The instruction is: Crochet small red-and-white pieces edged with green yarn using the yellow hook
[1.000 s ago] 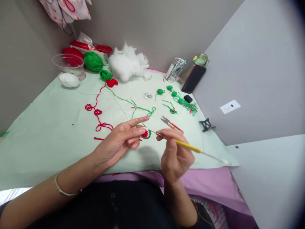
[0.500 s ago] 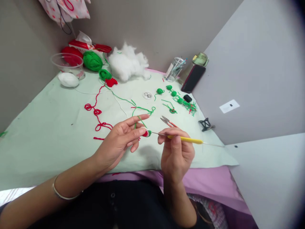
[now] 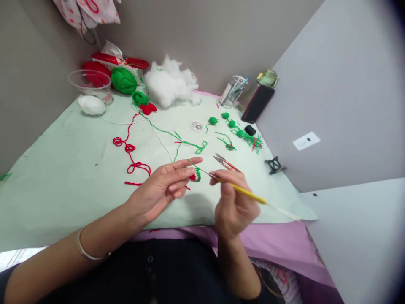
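Hook point(image 3: 249, 194) tipped tail-down — right hand point(image 3: 236, 207) grips it, right of piece point(image 3: 197, 175); left hand point(image 3: 164, 181) pinches piece — keep yarn point(image 3: 193, 164) taut.

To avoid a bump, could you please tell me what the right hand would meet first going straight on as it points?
Probably the crocheted piece pinched in the left hand; the yellow-handled hook in the right hand seems to touch it, though depth is unclear.
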`<state>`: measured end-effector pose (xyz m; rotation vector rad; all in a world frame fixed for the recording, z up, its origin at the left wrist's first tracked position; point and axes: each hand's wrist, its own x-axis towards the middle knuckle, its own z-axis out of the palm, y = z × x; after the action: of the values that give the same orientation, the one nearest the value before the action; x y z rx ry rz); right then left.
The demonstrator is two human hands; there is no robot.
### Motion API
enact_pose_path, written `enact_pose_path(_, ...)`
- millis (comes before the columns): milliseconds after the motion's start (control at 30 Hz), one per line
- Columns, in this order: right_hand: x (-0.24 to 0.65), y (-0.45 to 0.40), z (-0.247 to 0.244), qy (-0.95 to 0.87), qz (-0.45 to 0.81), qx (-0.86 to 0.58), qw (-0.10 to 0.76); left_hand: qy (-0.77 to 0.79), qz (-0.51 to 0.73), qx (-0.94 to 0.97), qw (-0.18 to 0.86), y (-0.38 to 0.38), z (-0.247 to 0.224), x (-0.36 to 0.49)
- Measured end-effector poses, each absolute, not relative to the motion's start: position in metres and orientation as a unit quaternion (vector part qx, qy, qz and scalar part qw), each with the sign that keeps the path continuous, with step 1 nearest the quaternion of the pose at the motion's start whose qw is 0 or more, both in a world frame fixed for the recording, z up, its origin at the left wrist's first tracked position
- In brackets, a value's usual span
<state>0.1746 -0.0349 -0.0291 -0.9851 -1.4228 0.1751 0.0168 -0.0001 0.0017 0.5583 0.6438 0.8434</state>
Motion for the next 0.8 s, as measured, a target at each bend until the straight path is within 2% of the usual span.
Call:
enact_pose_path(67,0.175,-0.033,-0.025,-0.572,0.181,-0.413,0.685,0.303,0.414,0.269,0.816,0.001,0.002,0.016)
enact_pose_path(133,0.174,-0.032,-0.022,-0.563,0.236,-0.398,0.685,0.301,0.425,0.299,0.799,0.000,0.001,0.017)
enact_pose_path(233,0.173,-0.031,-0.022,-0.574,0.254,-0.415,0.659,0.306,0.428,0.347,0.776,-0.003,0.000,0.018)
enact_pose_path(400,0.177,-0.029,-0.023,-0.517,0.334,-0.395,0.682,0.311,0.413,0.373,0.770,-0.004,-0.001,0.016)
enact_pose_path(500,0.179,-0.030,-0.021,-0.517,0.340,-0.401,0.676,0.322,0.412,0.379,0.763,-0.003,-0.001,0.014)
enact_pose_path(600,0.179,-0.036,-0.018,-0.552,0.282,-0.421,0.662,0.337,0.419,0.402,0.741,-0.002,-0.001,0.013)
enact_pose_path(800,0.173,-0.041,-0.027,-0.724,-0.014,-0.415,0.551,0.364,0.470,0.449,0.667,-0.007,-0.004,0.016)
